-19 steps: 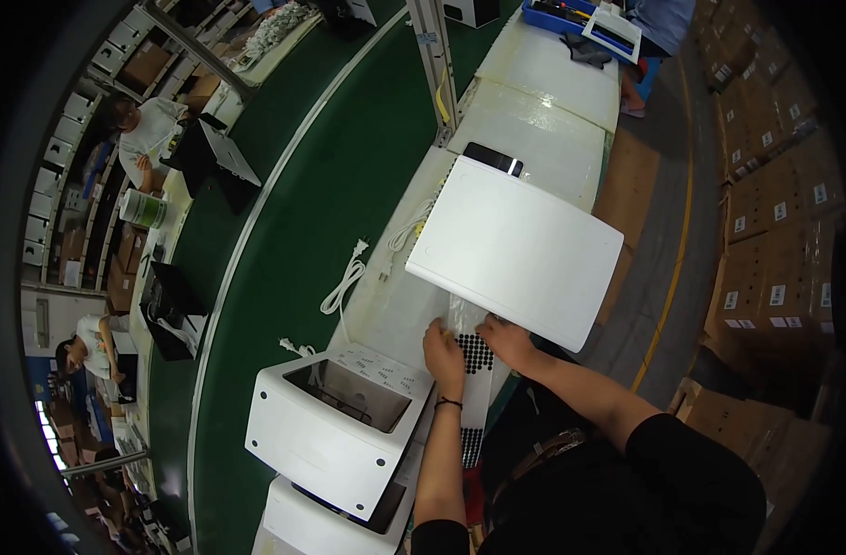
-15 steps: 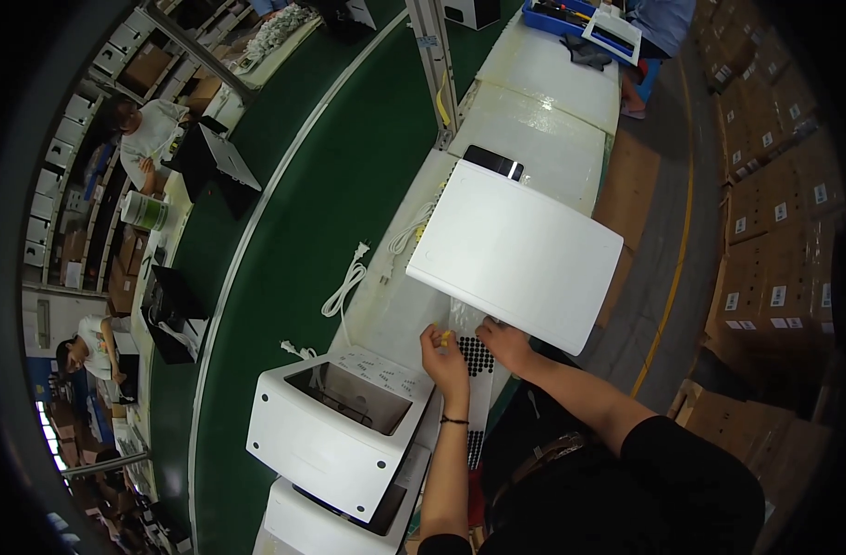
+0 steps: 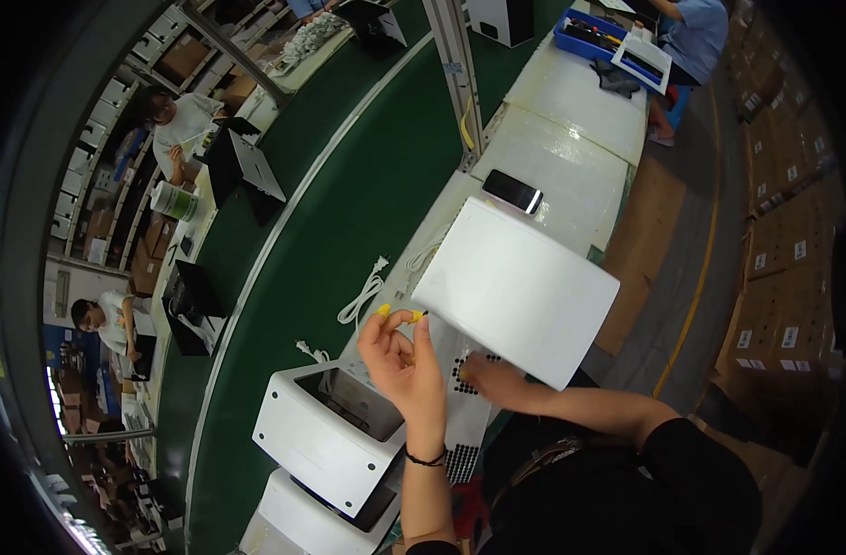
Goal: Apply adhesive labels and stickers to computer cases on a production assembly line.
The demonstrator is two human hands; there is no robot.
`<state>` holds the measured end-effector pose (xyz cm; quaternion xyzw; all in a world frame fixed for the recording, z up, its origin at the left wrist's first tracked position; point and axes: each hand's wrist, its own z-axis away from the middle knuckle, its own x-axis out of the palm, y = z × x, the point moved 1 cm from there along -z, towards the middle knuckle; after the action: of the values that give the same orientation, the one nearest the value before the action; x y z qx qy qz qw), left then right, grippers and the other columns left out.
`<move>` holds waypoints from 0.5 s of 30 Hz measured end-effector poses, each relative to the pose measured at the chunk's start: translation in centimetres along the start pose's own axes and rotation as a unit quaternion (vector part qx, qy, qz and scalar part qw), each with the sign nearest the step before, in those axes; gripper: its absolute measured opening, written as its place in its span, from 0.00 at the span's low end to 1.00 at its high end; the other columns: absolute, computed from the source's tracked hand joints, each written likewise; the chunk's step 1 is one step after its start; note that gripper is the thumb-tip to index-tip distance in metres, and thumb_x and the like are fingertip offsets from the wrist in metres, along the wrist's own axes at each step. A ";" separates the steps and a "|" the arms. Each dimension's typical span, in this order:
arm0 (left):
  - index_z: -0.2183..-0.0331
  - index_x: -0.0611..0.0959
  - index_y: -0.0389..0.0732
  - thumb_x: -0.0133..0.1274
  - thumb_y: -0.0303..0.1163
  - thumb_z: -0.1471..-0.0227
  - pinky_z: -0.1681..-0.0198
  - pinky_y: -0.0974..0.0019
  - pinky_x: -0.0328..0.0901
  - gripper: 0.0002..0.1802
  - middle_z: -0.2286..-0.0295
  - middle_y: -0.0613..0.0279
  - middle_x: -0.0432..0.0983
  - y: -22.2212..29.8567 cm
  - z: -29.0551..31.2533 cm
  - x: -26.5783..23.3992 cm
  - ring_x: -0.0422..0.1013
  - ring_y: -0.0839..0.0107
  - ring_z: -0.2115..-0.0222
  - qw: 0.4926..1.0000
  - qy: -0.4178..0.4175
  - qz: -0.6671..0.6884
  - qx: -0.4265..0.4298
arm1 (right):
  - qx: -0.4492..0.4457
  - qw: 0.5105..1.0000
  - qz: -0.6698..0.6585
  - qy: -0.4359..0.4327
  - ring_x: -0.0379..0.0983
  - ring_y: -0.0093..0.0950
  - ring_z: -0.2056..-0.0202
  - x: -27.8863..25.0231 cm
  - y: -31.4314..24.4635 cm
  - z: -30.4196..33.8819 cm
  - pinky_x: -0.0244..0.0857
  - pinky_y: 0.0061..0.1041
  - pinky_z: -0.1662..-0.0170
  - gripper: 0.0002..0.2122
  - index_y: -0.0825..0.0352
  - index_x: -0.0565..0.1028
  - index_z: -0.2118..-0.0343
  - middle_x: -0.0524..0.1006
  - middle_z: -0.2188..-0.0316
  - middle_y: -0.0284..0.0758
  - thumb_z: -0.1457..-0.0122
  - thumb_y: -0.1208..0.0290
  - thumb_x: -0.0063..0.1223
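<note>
My left hand, with yellow finger covers on two fingertips, is raised beside the near left corner of a white box-shaped housing. Pinched between its thumb and index finger is a small black round pad. My right hand is low over a sheet of black round pads, its fingertips at the upper rows. Motion blurs those fingers, and whether they grip a pad does not show. Part of the sheet lies behind my hands.
Two white housings with dark windows stand at the lower left. A white power cord lies by the green conveyor. A phone sits beyond the housing. Cartons line the right; co-workers sit across the conveyor and farther along the bench.
My left hand has risen to the housing's corner, now showing a black pad in its pinch. My right hand has moved slightly left and down over the sheet. The view has shifted, revealing more phone.
</note>
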<state>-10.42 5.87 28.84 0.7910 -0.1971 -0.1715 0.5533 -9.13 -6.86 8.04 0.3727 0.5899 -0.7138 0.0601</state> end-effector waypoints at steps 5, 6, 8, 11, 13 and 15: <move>0.56 0.68 0.34 0.55 0.16 0.52 0.82 0.81 0.46 0.21 0.67 0.60 0.75 0.8 -2.3 0.7 0.50 0.88 0.85 0.983 -0.077 -0.163 0.016 | -0.236 0.949 -0.173 -0.119 0.71 0.32 0.78 -14.0 -13.3 2.1 0.65 0.29 0.80 0.04 0.62 0.68 0.66 0.67 0.68 0.33 0.39 0.69 0.47; 0.56 0.68 0.34 0.55 0.16 0.52 0.82 0.81 0.46 0.21 0.67 0.60 0.75 1.0 -2.5 0.8 0.50 0.88 0.85 0.983 -0.071 -0.167 0.018 | -0.299 0.938 -0.136 -0.109 0.69 0.26 0.82 -16.4 -14.5 2.4 0.64 0.21 0.80 0.06 0.65 0.71 0.65 0.69 0.69 0.31 0.41 0.69 0.53; 0.58 0.70 0.35 0.55 0.17 0.52 0.83 0.80 0.46 0.18 0.68 0.62 0.77 1.4 -2.8 1.4 0.49 0.86 0.86 0.974 -0.082 -0.211 0.024 | -0.358 0.914 -0.162 -0.104 0.68 0.25 0.82 -20.0 -15.3 2.4 0.64 0.20 0.81 0.06 0.65 0.72 0.66 0.70 0.69 0.30 0.43 0.70 0.55; 0.61 0.72 0.36 0.56 0.19 0.52 0.83 0.78 0.47 0.15 0.69 0.63 0.78 1.2 -3.0 2.4 0.50 0.84 0.87 0.948 -0.083 -0.300 0.068 | -0.389 0.909 -0.119 -0.084 0.69 0.24 0.82 -22.9 -14.1 1.3 0.64 0.20 0.80 0.06 0.65 0.72 0.66 0.71 0.70 0.29 0.44 0.71 0.56; 0.62 0.73 0.37 0.56 0.19 0.52 0.83 0.77 0.49 0.14 0.70 0.64 0.78 1.5 -3.1 2.7 0.51 0.82 0.87 0.930 -0.076 -0.345 0.099 | -0.374 0.914 -0.125 -0.091 0.69 0.26 0.80 -23.7 -12.7 0.6 0.63 0.21 0.81 0.06 0.65 0.71 0.66 0.69 0.70 0.30 0.43 0.71 0.54; 0.63 0.74 0.37 0.56 0.19 0.52 0.83 0.76 0.50 0.13 0.71 0.65 0.78 1.5 -3.1 2.9 0.52 0.81 0.87 0.911 -0.074 -0.386 0.125 | -0.342 0.924 -0.141 -0.093 0.69 0.27 0.78 -24.4 -11.8 -0.3 0.63 0.22 0.81 0.06 0.65 0.70 0.67 0.68 0.70 0.30 0.43 0.71 0.54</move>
<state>-6.56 6.50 31.09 0.8530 0.0637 -0.4038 0.3245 2.24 -11.77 32.20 0.1744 0.8362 -0.5015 0.1374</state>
